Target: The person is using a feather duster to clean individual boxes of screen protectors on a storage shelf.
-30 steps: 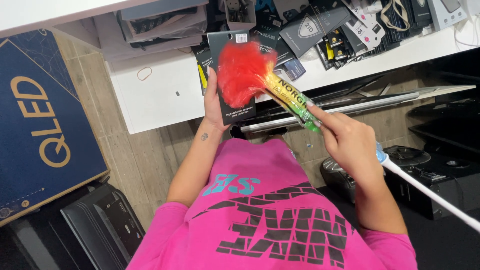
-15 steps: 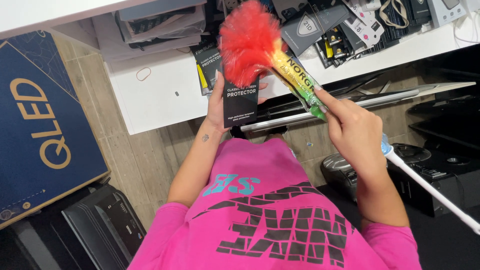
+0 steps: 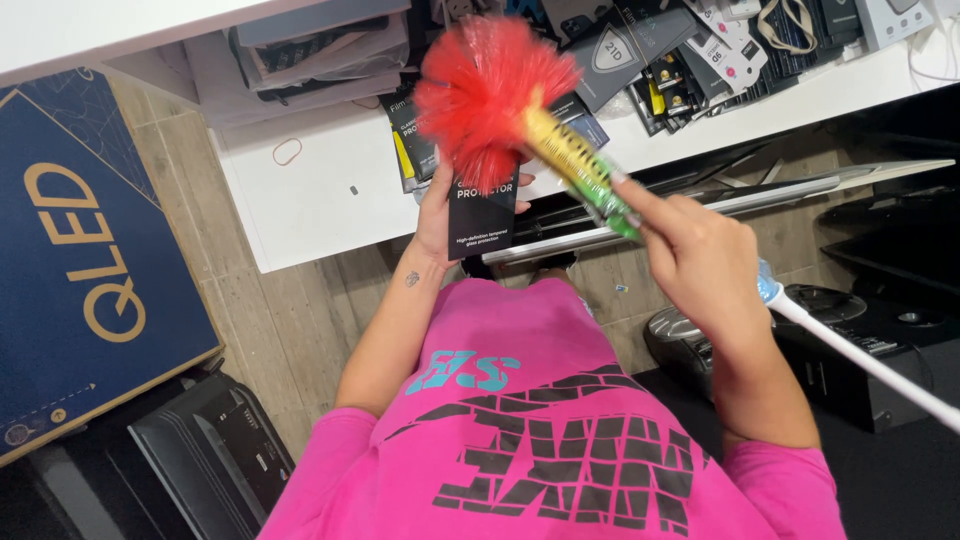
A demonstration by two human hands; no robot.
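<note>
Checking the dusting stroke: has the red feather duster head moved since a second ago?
Yes. The red feather duster head has swept up, off the black package toward the white shelf's clutter.

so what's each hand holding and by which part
Left hand holds a flat black package by its left edge; right hand grips the red feather duster by its handle.

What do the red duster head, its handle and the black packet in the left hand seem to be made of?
Duster head: fluffy synthetic-looking fibres, matte, fraying into fine strands. Handle: probably a rod wrapped in glossy printed film, yellow and green, catching light. Black packet: looks like thin card, smooth and flat with crisp edges; plastic lamination cannot be ruled out.
</note>
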